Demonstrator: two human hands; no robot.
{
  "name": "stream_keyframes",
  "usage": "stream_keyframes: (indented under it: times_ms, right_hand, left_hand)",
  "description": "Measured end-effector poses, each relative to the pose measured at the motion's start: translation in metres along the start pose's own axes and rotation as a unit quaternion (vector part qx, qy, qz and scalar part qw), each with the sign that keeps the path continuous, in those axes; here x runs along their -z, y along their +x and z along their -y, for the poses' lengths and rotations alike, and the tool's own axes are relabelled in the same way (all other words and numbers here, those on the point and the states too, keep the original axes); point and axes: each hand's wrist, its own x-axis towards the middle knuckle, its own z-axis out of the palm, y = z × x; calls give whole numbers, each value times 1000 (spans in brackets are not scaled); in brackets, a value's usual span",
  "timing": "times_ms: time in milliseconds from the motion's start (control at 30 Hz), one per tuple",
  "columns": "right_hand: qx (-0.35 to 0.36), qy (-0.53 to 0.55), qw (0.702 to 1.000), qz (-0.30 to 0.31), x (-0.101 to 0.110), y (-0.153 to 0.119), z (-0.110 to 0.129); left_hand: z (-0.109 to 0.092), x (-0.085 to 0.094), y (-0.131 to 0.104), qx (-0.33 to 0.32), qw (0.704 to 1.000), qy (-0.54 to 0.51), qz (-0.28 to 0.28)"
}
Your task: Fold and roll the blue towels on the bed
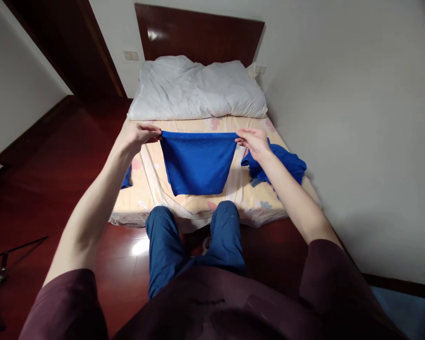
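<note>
A piece of blue cloth (199,163) hangs stretched between my two hands above the bed, its top edge nearly straight. My left hand (144,133) pinches the cloth's upper left corner. At the upper right corner, my right hand (251,140) has its fingers closed on the fabric. A crumpled blue garment (286,163) lies on the bed to the right, partly behind my right forearm. Beside my left forearm, a small part of another blue cloth (126,178) shows; the rest is hidden.
The bed (152,200) has a patterned cream sheet, with a folded white quilt (201,89) by the dark wooden headboard (198,33). My knees are at its near edge. A wall stands close on the right. A black metal stand (3,269) is on the floor at left.
</note>
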Motion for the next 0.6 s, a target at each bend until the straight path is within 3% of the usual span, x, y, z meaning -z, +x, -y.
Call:
stream_keyframes:
  times_ms: [100, 233, 300, 367, 467, 533, 600]
  right_hand:
    - [7, 6, 1000, -15, -18, 28, -10]
    - [96, 1, 995, -22, -33, 60, 3]
    - [152, 0, 988, -19, -33, 68, 12]
    - [186, 0, 982, -18, -28, 69, 12]
    - [178, 0, 984, 1, -15, 54, -26]
    - [130, -17, 991, 36, -7, 33, -75]
    - [40, -63, 993, 88, -3, 4, -132]
  left_hand:
    - [10, -13, 31, -14, 1000, -6, -21]
    - [-9, -24, 71, -79, 994, -2, -78]
    - [-20, -21, 80, -127, 987, 3, -98]
    - [-19, -15, 78, -165, 980, 0, -110]
    - [24, -9, 51, -167, 978, -7, -127]
    - [77, -14, 17, -115, 986, -4, -123]
    - [137, -28, -23, -12, 997, 11, -70]
